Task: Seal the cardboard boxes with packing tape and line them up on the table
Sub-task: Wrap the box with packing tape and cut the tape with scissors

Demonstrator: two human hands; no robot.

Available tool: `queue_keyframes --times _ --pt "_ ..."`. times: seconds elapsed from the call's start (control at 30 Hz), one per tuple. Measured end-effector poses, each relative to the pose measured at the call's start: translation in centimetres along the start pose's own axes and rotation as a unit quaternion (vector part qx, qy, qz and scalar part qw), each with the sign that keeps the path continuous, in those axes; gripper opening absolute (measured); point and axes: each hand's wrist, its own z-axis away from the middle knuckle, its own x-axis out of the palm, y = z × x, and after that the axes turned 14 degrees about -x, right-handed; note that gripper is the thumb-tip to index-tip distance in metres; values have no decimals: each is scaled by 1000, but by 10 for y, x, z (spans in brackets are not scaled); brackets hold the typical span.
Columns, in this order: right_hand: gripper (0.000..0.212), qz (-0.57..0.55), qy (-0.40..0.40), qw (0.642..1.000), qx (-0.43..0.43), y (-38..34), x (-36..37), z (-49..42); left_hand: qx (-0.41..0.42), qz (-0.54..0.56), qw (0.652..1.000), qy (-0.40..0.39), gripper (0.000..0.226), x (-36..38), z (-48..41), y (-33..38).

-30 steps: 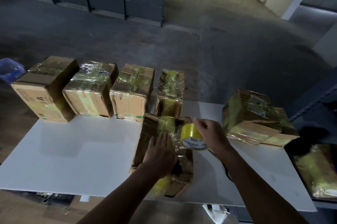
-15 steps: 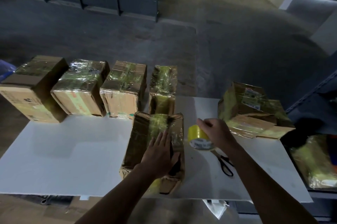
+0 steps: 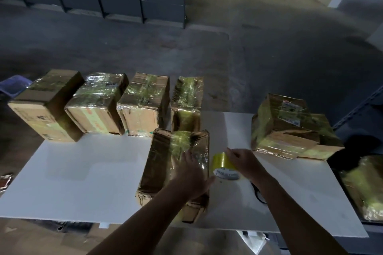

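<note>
Tape roll [image 3: 223, 163] in right grip [image 3: 246, 163]

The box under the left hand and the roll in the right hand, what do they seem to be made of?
The box: brown cardboard, judging by its creased matte corners, wrapped in glossy, yellowish clear tape that glints. The tape roll: translucent yellow plastic film, shiny, wound on what looks like a printed paper core.
</note>
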Motion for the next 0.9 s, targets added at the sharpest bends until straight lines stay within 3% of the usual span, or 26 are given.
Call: queue_keyframes --times 0.2,0.37,0.5,0.7,0.8,0.9 --pt "46 -4 -35 998 51 6 10 6 -120 26 991 -52 69 -5 -2 42" --pt "50 -10 -26 1000 12 -5 17 4 -118 104 987 -28 65 -3 9 26" --pt "53 -66 44 997 -13 -28 20 -7 -103 233 967 -10 58 -17 10 -7" --pt "50 -69 77 992 -67 -79 18 -39 -62 482 870 85 36 -25 13 -47" --pt "44 -135 65 985 -86 -87 21 -45 -80 576 810 70 30 -28 19 -59" --pt "48 -130 16 984 -117 -89 33 -43 -126 657 743 24 24 -22 27 -69"
